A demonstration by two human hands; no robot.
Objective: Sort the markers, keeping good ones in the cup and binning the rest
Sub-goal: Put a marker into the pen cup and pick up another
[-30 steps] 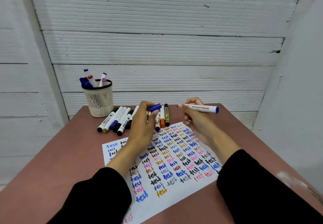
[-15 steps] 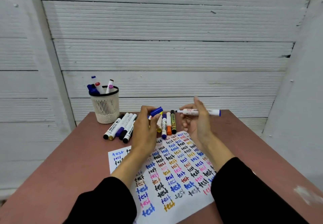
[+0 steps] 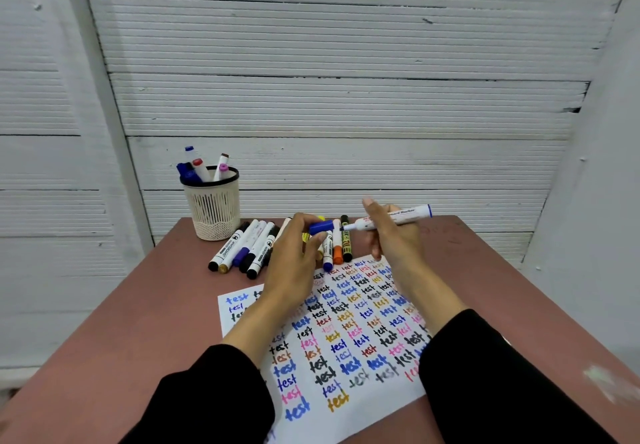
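Right hand (image 3: 391, 235) grips uncapped whiteboard marker (image 3: 388, 217), tip toward left hand (image 3: 298, 253), which pinches its blue cap (image 3: 321, 227). Loose markers (image 3: 249, 248) beyond left hand; mesh cup (image 3: 213, 206) farther left.

My right hand (image 3: 394, 235) grips an uncapped whiteboard marker (image 3: 391, 218), tip pointing left. My left hand (image 3: 294, 253) pinches its blue cap (image 3: 321, 227) just beside that tip. Below both lies a test sheet (image 3: 332, 350) on the desk (image 3: 138, 322). Loose markers (image 3: 249, 246) lie beyond the sheet, near a mesh cup (image 3: 213, 204) holding several more.
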